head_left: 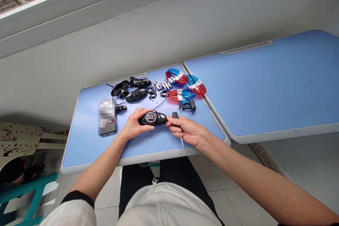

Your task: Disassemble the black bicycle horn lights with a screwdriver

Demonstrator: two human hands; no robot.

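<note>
My left hand (134, 124) grips the left end of a black oval housing (159, 118), whose round ribbed mount faces up. A thin black cable (160, 104) rises from it toward a black switch clamp (188, 106). My right hand (189, 130) is closed around a screwdriver (175, 115), its black handle up and its metal shaft pointing down toward the table's front edge. The thumb and forefinger of that hand also touch the housing's right end. Just behind lies a red and blue oval lens cover (180, 95).
More red and blue covers (196, 85), several batteries (162, 85), ring clamps (152, 95) and black housings (136, 94) lie at the back. A phone (108, 127) is on the left of the blue table (87, 141). A second table (265, 88) adjoins at right; a green stool (34, 197) stands lower left.
</note>
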